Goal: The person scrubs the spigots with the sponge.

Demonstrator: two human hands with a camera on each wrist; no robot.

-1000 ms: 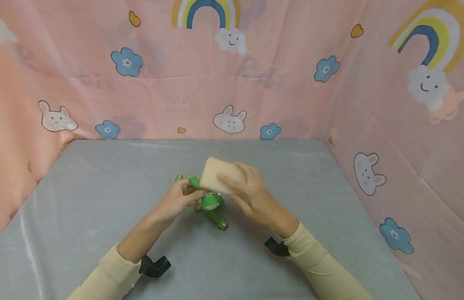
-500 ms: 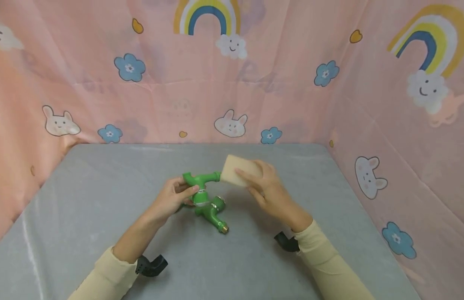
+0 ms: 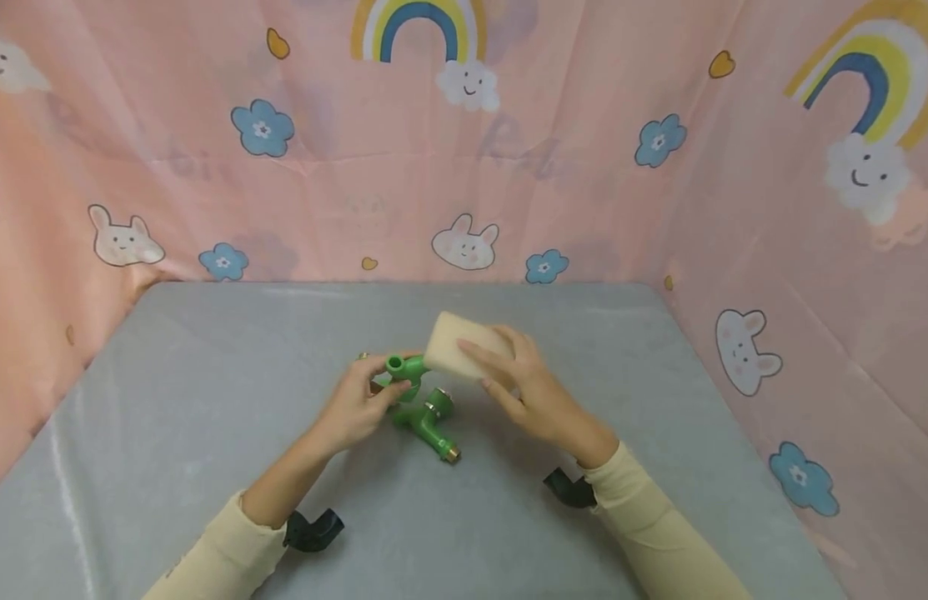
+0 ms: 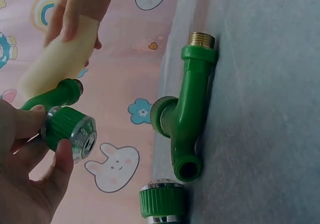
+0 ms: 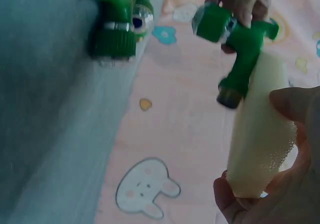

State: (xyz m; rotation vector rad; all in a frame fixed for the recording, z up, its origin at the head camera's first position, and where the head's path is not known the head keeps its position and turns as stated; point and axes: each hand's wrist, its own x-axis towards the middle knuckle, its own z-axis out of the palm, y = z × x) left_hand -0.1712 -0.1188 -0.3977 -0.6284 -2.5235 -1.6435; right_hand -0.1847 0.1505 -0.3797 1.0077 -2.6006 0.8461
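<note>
My left hand grips a green plastic tap by its knob, raised over the table with its open spout facing me in the head view. In my right hand is a cream sponge, pinched between thumb and fingers. The sponge lies against the tap's body, as the right wrist view shows, next to the dark threaded end. Below the hands a second green tap with a brass thread rests on the table. Another tap lies beyond, mostly hidden behind my left hand in the head view.
A grey cloth covers the table. Pink curtains with rainbows, bunnies and flowers hang at the back and sides. Black curved mounts sit at both wrists.
The sponge slid right toward the tap's threaded end, then came partway back left. The held tap has turned, so its spout now points toward me. The tap on the table stayed put.
</note>
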